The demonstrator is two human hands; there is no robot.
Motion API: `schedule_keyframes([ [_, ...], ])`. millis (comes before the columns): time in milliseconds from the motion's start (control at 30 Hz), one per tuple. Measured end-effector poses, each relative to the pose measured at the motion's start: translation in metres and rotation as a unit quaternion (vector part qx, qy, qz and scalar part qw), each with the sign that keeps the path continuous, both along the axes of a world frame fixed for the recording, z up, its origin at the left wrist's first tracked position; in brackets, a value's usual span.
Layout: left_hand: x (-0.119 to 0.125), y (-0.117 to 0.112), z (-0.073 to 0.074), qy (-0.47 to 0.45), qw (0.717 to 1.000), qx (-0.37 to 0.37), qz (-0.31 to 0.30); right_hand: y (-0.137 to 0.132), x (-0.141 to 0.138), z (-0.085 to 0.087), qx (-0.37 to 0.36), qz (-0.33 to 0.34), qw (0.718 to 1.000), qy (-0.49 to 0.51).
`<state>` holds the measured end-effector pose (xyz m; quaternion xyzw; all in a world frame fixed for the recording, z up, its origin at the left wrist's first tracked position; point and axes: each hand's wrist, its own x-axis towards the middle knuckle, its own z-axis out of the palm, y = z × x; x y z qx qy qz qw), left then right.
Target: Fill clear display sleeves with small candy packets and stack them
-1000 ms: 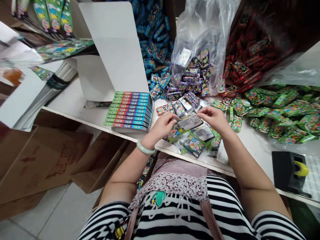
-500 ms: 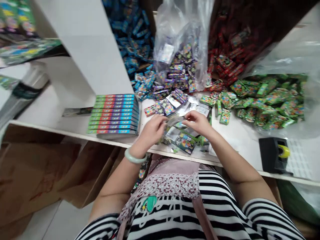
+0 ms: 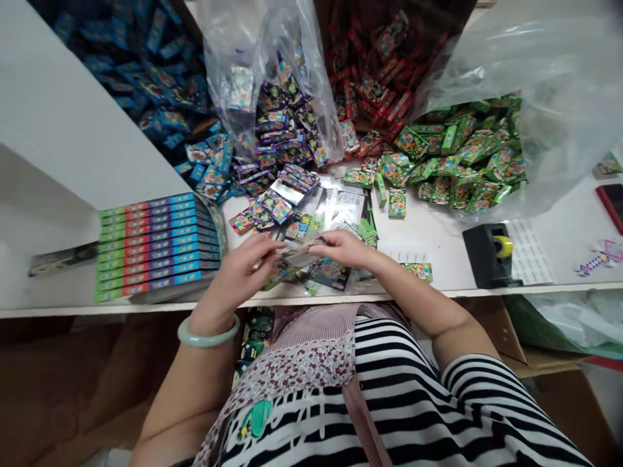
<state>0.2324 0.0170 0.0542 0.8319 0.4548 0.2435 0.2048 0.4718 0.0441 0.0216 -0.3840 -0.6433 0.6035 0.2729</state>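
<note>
Pinching a clear packet (image 3: 299, 254) by its two ends, the left hand (image 3: 241, 272) and right hand (image 3: 344, 249) clamp it just above the worktop's (image 3: 452, 246) near edge; stacked flat boxes (image 3: 156, 243) lie left; a tape dispenser (image 3: 488, 256) sits right.

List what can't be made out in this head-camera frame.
All in the head view:
- Clear packet pinched between left hand and right hand: motion blur and the fingers hide its contents.
- Red object: cut off by the right edge.
- Purple packs in the plastic bag: wrinkles and glare veil them, and the print is too small.
- Space under the table: hidden by the torso.
</note>
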Motion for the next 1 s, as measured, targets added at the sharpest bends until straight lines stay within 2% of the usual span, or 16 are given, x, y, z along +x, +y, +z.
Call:
schedule_keyframes([
  [167,0.024,0.001,-0.005,0.115,0.991,0.062,-0.027,0.022,0.024,0.000,-0.099,0.057,0.987,0.111],
  [233,0.030,0.002,-0.010,0.123,0.990,0.069,-0.012,0.027,0.028,0.004,-0.098,0.071,0.987,0.109],
  [300,0.032,0.005,-0.015,0.093,0.993,0.073,0.012,0.028,0.029,0.010,-0.051,0.059,0.994,0.077],
  [367,0.031,0.008,-0.019,0.028,0.996,0.068,0.050,0.025,0.027,0.016,0.056,-0.028,0.998,0.029],
  [433,0.029,0.011,-0.021,-0.057,0.991,0.052,0.107,0.019,0.024,0.018,0.172,-0.170,0.970,-0.004],
  [467,0.029,0.011,-0.022,-0.102,0.984,0.039,0.140,0.014,0.021,0.017,0.204,-0.225,0.953,-0.006],
  [500,0.029,0.012,-0.023,-0.146,0.974,0.022,0.172,0.010,0.018,0.014,0.206,-0.247,0.947,0.003],
  [567,0.034,0.013,-0.025,-0.227,0.950,-0.022,0.215,0.001,0.010,0.003,0.129,-0.192,0.972,0.040],
  [633,0.041,0.016,-0.027,-0.309,0.920,-0.087,0.225,-0.005,0.001,-0.008,0.020,-0.109,0.991,0.075],
  [667,0.045,0.017,-0.027,-0.356,0.899,-0.130,0.220,-0.007,-0.002,-0.013,-0.021,-0.094,0.992,0.085],
  [800,0.053,0.020,-0.031,-0.513,0.789,-0.291,0.172,-0.001,-0.003,-0.019,-0.081,-0.172,0.977,0.095],
  [833,0.052,0.018,-0.033,-0.519,0.778,-0.320,0.153,0.001,-0.001,-0.019,-0.089,-0.195,0.972,0.100],
  [900,0.048,0.012,-0.040,-0.491,0.779,-0.372,0.117,0.006,0.005,-0.020,-0.104,-0.220,0.964,0.107],
  [1000,0.043,-0.005,-0.056,-0.464,0.773,-0.417,0.114,0.007,0.011,-0.024,-0.101,-0.191,0.973,0.085],
])
